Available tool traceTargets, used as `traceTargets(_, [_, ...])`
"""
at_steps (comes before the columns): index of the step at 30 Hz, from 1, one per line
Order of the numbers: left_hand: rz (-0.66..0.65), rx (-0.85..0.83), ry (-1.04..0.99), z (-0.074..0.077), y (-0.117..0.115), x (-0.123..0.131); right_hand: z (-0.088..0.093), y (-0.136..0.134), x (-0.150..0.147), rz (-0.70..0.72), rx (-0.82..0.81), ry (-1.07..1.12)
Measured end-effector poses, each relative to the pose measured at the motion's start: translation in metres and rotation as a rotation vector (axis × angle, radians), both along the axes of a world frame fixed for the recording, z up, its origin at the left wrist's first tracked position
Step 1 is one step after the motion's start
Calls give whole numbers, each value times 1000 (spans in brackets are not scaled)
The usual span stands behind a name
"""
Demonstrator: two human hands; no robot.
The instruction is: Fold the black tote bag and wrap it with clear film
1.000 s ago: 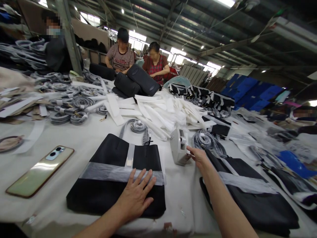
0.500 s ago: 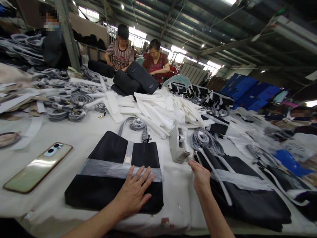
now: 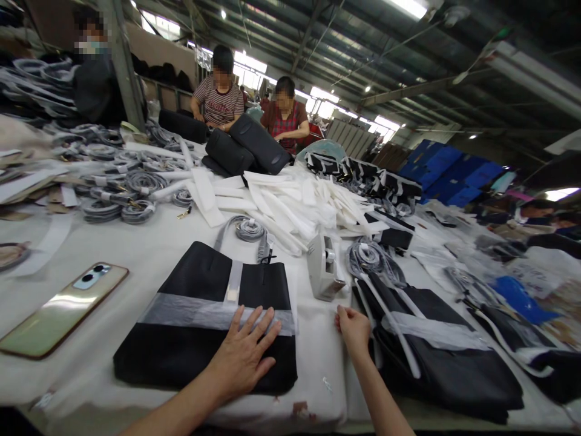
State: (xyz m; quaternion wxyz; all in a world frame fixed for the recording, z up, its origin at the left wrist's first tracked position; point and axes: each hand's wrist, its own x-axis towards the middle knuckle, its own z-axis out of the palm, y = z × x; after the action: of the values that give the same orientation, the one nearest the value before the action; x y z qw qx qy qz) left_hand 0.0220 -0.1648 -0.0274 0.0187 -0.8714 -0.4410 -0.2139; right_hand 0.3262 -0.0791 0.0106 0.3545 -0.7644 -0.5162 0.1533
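Observation:
A black bag (image 3: 190, 357) lies flat before me, with a band of greyish translucent wrapping (image 3: 181, 310) across its middle and a pale strip running up from it. My left hand (image 3: 245, 348) rests flat on the bag's right half, fingers spread over the wrapping. Just right of the bag, my right hand (image 3: 354, 330) is above the table with thumb and fingers pinched together. Whatever may be between those fingertips is too small to make out. A grey-white tape dispenser (image 3: 324, 275) stands just beyond that hand. Behind the bag sits a coiled grey strap (image 3: 249, 229).
More wrapped black bags (image 3: 445, 357) are stacked at right, beside another coiled strap (image 3: 365, 257). A phone (image 3: 68, 309) lies at left. White padding strips (image 3: 290, 206) and several strap coils (image 3: 145, 181) cover the table's back. Two co-workers (image 3: 218, 97) stand across from me.
My right hand has moved left and slightly down, away from the right-hand bags, its fingers now curled in more. My left hand stays on the bag. The view has shifted slightly.

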Motion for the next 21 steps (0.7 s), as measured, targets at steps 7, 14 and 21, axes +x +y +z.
traceTargets(7, [-5,-16,-19,0,1,-2,87,-36,-46,328,-96,-180])
traceTargets(14, [-7,-41,-40,2,-2,-3,146,-52,-121,1025,-443,95])
traceTargets(21, [-5,-49,-43,3,-1,-4,85,-19,-125,909,-385,-309])
